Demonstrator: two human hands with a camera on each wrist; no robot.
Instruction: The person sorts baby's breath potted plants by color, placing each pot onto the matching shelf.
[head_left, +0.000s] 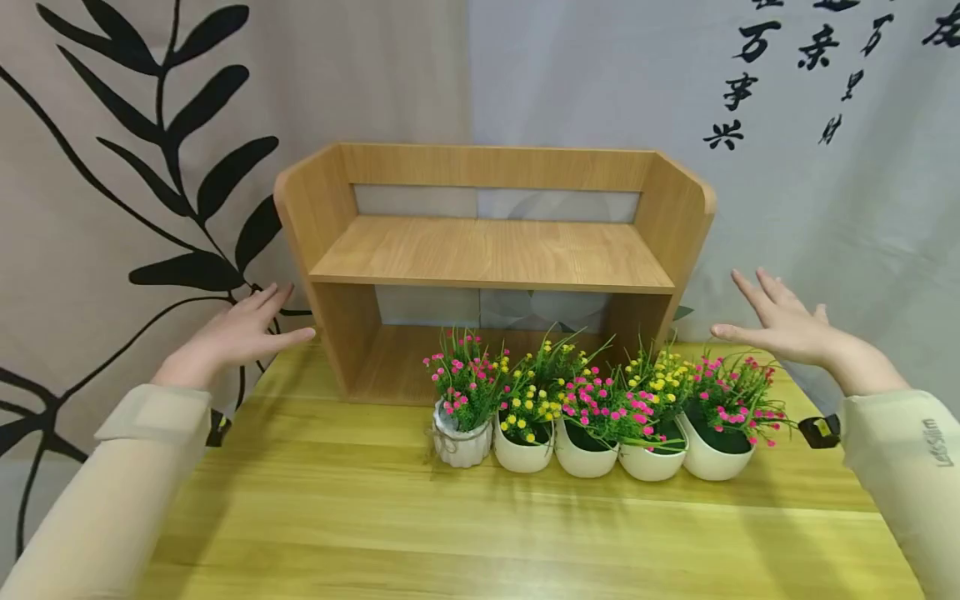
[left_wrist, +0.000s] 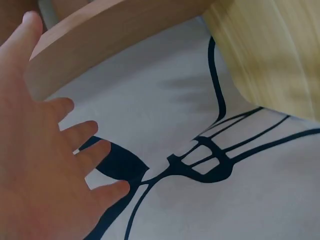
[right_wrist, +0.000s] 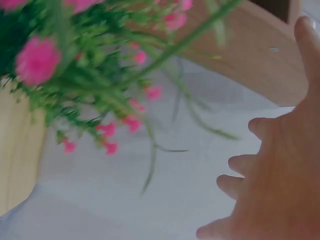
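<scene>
A two-tier wooden shelf [head_left: 491,279] stands at the back of the table. In front of its right half is a row of several potted flowers in white pots, with a pink one [head_left: 463,446] at the left end and another pink one [head_left: 717,454] at the right end. My left hand [head_left: 238,333] hovers beside the shelf's left side, fingers spread and holding nothing. On the other side, my right hand [head_left: 787,325] is raised with spread fingers, above and right of the rightmost pot. The right wrist view shows pink flowers [right_wrist: 39,61] near that hand.
The yellowish wooden table [head_left: 390,525] spreads in front of the pots. Behind the shelf hangs a pale curtain [head_left: 585,75] with black leaf prints and written characters. Thin green stems reach out past the pots' rims.
</scene>
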